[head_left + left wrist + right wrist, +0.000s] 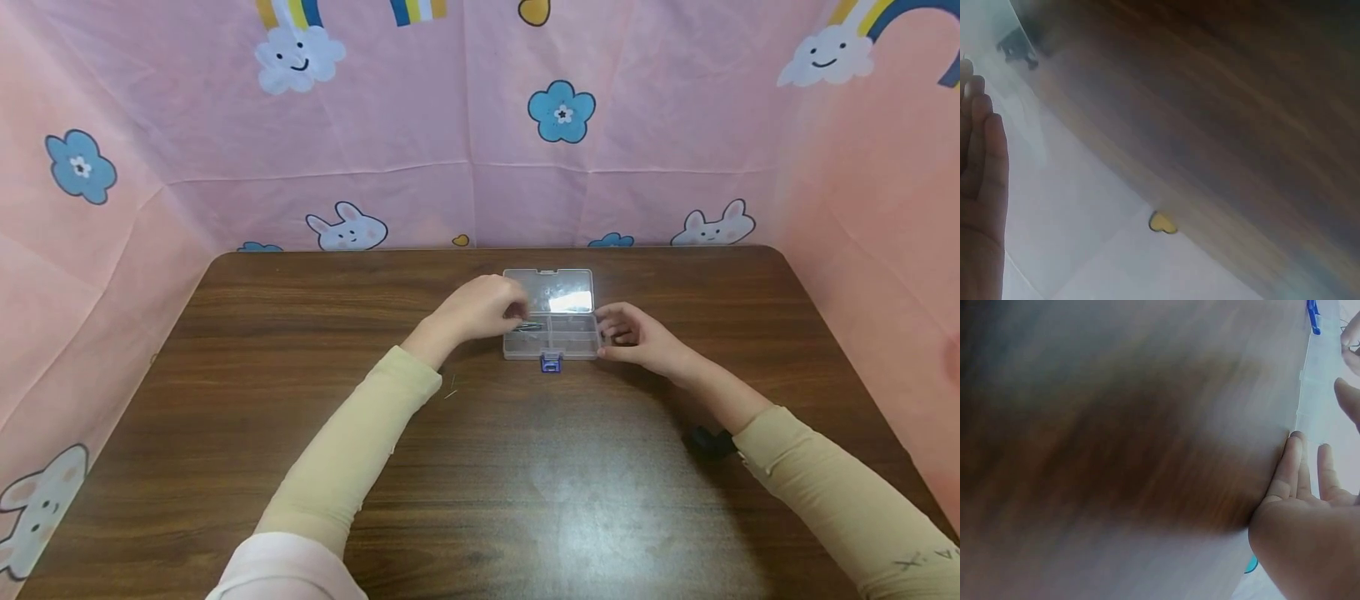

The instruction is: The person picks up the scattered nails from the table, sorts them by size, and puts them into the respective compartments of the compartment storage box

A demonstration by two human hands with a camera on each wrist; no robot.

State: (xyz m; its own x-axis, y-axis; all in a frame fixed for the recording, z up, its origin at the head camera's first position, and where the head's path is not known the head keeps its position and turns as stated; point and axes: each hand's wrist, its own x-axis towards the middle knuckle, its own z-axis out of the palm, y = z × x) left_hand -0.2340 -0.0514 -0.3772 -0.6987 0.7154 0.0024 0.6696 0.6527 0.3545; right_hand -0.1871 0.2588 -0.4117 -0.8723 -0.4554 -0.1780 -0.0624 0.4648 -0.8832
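A clear plastic compartment box (551,343) lies on the table with its lid (548,290) tipped back and a blue latch (551,364) at the front. Thin, dark pin-like pieces (529,326) lie in its left part. Over that part is my left hand (486,307), fingers bent downward; its fingertips are blurred, so whether it pinches a piece is unclear. My right hand (637,337) touches the box's right end with its fingers fairly straight and thumb apart, as the right wrist view also shows. Two thin slivers (451,388) lie in front of the box, to the left.
The brown wooden table (480,483) ends at a pink patterned cloth (420,117) hung behind and at the sides. A small black object (711,442) sits by the right sleeve, partly covered by it.
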